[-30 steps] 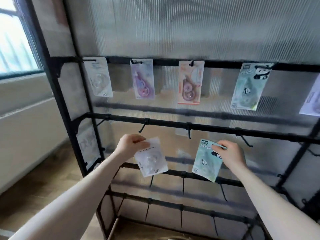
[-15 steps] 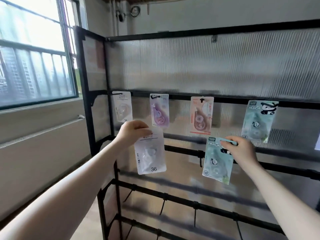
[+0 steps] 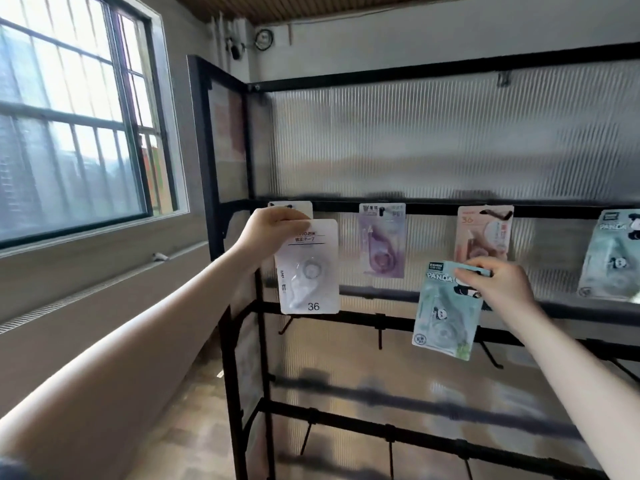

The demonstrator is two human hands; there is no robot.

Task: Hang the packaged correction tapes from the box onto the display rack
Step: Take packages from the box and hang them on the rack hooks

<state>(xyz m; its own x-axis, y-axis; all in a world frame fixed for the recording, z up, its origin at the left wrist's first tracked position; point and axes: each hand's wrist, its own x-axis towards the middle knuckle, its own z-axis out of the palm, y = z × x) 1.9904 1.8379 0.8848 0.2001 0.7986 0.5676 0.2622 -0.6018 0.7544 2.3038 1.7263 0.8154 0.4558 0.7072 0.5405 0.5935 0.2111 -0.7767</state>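
A white correction tape pack [image 3: 309, 266] is pinched at its top edge by the left hand [image 3: 268, 228], just before the top rail's left hook. A panda pack [image 3: 446, 311] is pinched likewise by the right hand [image 3: 498, 284], lower and nearer. Both are judged light, stiff cards, best held beside the hang hole.

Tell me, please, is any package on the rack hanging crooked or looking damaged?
The pink package on the top bar hangs slightly tilted, and the panda package at the far right leans too. The purple package hangs straight. No damage is visible, though the picture is blurred.
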